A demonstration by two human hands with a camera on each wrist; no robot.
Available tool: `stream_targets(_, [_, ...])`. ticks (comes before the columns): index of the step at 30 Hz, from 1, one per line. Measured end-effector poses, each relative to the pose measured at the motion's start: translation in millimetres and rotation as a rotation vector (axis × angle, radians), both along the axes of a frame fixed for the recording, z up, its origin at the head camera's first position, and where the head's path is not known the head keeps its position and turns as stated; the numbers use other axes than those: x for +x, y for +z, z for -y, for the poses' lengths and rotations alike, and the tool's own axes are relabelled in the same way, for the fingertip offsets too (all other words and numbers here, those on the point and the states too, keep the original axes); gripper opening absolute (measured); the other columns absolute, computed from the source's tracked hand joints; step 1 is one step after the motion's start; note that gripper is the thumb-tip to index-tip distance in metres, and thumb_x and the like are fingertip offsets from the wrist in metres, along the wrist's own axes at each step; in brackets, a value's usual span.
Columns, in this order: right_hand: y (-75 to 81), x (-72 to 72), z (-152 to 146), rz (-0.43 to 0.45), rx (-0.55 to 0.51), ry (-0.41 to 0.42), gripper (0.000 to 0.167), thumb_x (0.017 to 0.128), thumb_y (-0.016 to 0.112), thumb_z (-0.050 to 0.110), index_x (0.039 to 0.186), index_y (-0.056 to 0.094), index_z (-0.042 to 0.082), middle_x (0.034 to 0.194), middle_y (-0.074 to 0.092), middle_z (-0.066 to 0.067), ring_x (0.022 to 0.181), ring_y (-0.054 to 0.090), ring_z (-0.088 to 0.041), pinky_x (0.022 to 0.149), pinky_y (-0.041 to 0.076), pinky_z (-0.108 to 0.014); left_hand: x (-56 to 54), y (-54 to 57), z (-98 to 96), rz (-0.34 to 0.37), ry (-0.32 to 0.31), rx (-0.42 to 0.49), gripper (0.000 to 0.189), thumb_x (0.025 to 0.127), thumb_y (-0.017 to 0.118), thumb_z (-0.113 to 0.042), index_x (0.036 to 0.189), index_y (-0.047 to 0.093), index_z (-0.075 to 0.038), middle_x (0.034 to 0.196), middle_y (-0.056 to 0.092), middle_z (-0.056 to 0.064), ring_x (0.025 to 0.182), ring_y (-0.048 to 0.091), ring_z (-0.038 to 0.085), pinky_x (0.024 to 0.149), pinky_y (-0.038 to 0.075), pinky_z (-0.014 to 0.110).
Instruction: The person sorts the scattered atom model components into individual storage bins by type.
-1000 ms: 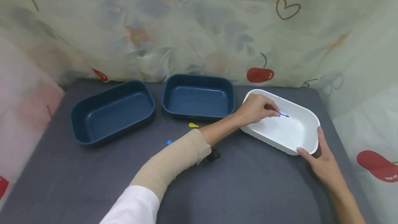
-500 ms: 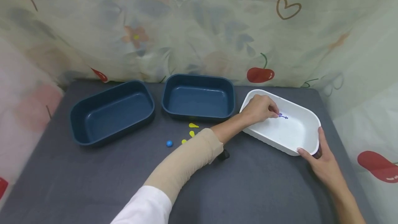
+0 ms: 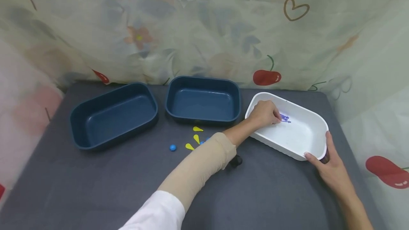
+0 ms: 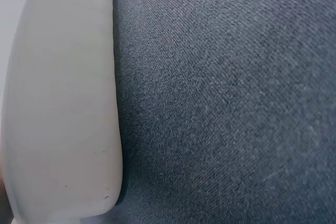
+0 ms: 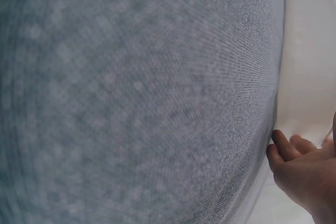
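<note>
My left hand point(image 3: 265, 113) reaches over the near left rim of the white tray point(image 3: 306, 134), its fingertips pinching a thin purple stick point(image 3: 285, 121). Other purple sticks point(image 3: 283, 116) lie close by on the tray's floor, partly covered by the fingers. My right hand point(image 3: 333, 166) grips the tray's right end, thumb over the rim. In the right wrist view, the right hand's fingers point(image 5: 286, 148) lie against the pale tray wall point(image 5: 310, 51). The left wrist view holds only the tray's outer wall point(image 4: 63, 98) and grey cloth; the left hand's fingers are out of it.
Two dark blue trays stand at the left point(image 3: 80, 130) and back middle point(image 3: 204, 119). Several yellow teardrop-shaped pieces point(image 3: 196, 138) and a blue ball point(image 3: 173, 147) lie on the grey table point(image 3: 96, 187). More blue bits are partly hidden by the left sleeve point(image 3: 195, 169).
The pinched purple stick has shifted left and slightly down, and more purple sticks show beside it. My left forearm has swung right, uncovering yellow pieces. The right hand keeps its grip.
</note>
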State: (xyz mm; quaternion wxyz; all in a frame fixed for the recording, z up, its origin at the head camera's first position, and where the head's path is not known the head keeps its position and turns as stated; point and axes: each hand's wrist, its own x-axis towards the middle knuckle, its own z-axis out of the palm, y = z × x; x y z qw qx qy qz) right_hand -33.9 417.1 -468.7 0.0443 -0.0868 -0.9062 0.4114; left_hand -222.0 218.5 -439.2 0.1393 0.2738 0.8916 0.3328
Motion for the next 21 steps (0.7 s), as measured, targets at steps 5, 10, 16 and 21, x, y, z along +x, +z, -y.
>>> stream_targets(5, [-0.5, 0.2, 0.5, 0.016, 0.011, -0.014, 0.099, 0.095, 0.069, 0.025, 0.159, -0.007, 0.032, 0.165, 0.000, -0.013, 0.147, 0.012, -0.037, 0.093, 0.013, 0.005, -1.5, -3.2, -2.9, -0.011, 0.017, -0.072, 0.006, 0.084, 0.081, -0.020, 0.087, 0.083, -0.025, 0.087, 0.073, -0.014, 0.081, 0.057, 0.003, 0.065, 0.040, 0.016])
stream_targets(10, [-0.1, -0.4, 1.2, 0.019, 0.012, -0.016, 0.099, 0.095, 0.069, 0.024, 0.159, -0.006, 0.031, 0.164, 0.002, -0.015, 0.147, 0.013, -0.036, 0.093, 0.013, 0.004, -3.1, -4.3, -4.9, -0.012, 0.021, -0.129, 0.009, 0.084, 0.081, -0.018, 0.087, 0.083, -0.026, 0.089, 0.072, -0.014, 0.080, 0.057, 0.005, 0.065, 0.041, 0.017])
stream_targets(16, [-0.3, -0.6, 1.2, 0.003, 0.010, -0.005, 0.099, 0.095, 0.069, 0.023, 0.159, -0.005, 0.031, 0.165, 0.001, -0.014, 0.148, 0.012, -0.028, 0.094, 0.014, 0.004, -3.7, -6.7, -7.1, -0.014, 0.020, -0.158, 0.010, 0.083, 0.080, -0.018, 0.087, 0.083, -0.027, 0.090, 0.071, -0.014, 0.081, 0.057, 0.005, 0.066, 0.042, 0.018])
stream_targets(21, [0.5, 0.8, 1.3, 0.013, 0.006, -0.007, 0.098, 0.095, 0.068, 0.025, 0.158, -0.007, 0.032, 0.165, 0.000, -0.013, 0.148, 0.011, -0.033, 0.093, 0.013, 0.005, -4.2, -8.7, -7.8, -0.007, 0.048, -0.147, 0.006, 0.082, 0.081, -0.018, 0.083, 0.081, -0.024, 0.088, 0.070, -0.013, 0.080, 0.058, 0.005, 0.067, 0.044, 0.018])
